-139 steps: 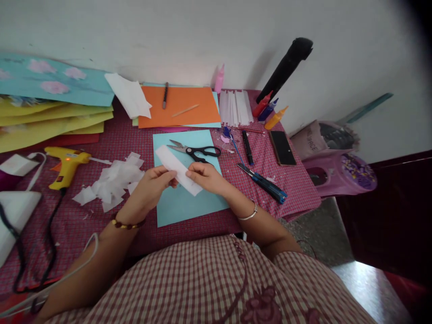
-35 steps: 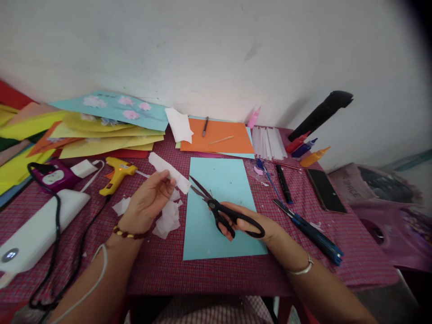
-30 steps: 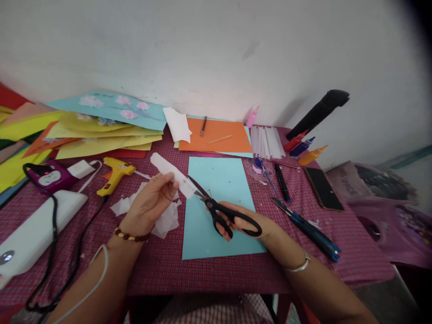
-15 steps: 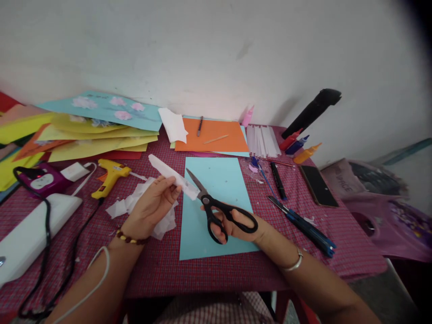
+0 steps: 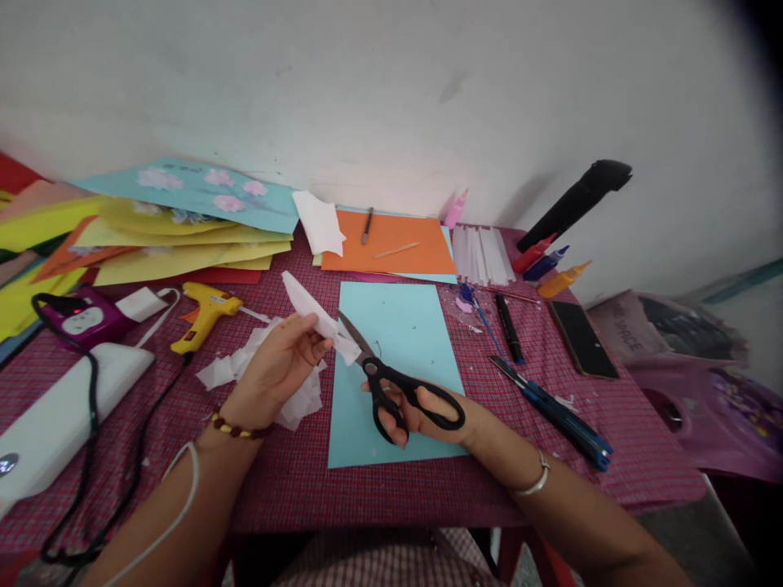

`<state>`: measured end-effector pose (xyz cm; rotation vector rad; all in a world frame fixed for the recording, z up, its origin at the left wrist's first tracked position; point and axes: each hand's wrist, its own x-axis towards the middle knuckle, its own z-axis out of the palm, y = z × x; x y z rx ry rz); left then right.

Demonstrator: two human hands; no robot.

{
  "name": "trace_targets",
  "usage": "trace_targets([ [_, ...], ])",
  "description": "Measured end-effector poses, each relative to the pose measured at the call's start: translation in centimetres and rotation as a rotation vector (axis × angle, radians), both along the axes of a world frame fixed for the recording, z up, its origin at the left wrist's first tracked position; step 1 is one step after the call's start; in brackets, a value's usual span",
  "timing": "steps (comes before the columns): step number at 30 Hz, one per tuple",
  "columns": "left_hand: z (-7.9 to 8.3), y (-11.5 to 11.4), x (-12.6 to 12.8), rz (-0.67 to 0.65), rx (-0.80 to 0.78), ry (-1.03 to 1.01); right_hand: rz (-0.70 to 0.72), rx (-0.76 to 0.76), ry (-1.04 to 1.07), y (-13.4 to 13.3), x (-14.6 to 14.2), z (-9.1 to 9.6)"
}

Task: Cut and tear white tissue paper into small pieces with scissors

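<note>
My left hand pinches a folded strip of white tissue paper between thumb and fingers. In my right hand is a pair of black-handled scissors, thumb and fingers through the loops. The scissor blades point up and left, and the strip's lower end lies at them. Beneath the scissors lies a light blue sheet of paper. Several white paper pieces are spread on the cloth by my left hand, partly hidden by it.
A yellow glue gun and a white power strip with a black cord lie left. Stacked coloured sheets stand behind. At right are a box cutter, a black marker, a phone and glue tubes.
The scissors' handles have come slightly closer together. The strip's upper end tilts a little further right. The whole view has shifted slightly.
</note>
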<state>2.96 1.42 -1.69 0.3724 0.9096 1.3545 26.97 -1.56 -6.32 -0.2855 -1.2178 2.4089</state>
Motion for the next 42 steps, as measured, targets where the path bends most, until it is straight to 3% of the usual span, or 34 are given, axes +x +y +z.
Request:
trace_targets([
  [4, -0.6, -0.5, 0.1, -0.145, 0.052, 0.158, 0.003, -0.071, 0.016, 0.2, 0.2, 0.0],
  [14, -2.2, -1.0, 1.7, -0.261, 0.075, 0.444, -0.085, -0.150, 0.017, 0.2, 0.1, 0.0],
  [20, -2.1, -1.0, 1.9, -0.262, 0.071, 0.442, -0.180, -0.100, -0.092, -0.1, -0.1, 0.6],
  [28, -1.8, -1.3, 2.0, -0.299, 0.064, 0.470, -0.055, -0.089, -0.017, 0.0, 0.1, -0.2],
  [35, -2.4, -1.8, 2.1, -0.519, 0.098, 0.421, -0.105, -0.098, -0.008, 0.2, 0.4, -0.6],
  [42, -2.9, -1.9, 2.2, -0.529, 0.099, 0.417, -0.179, -0.073, -0.025, 0.1, 0.0, 0.4],
])
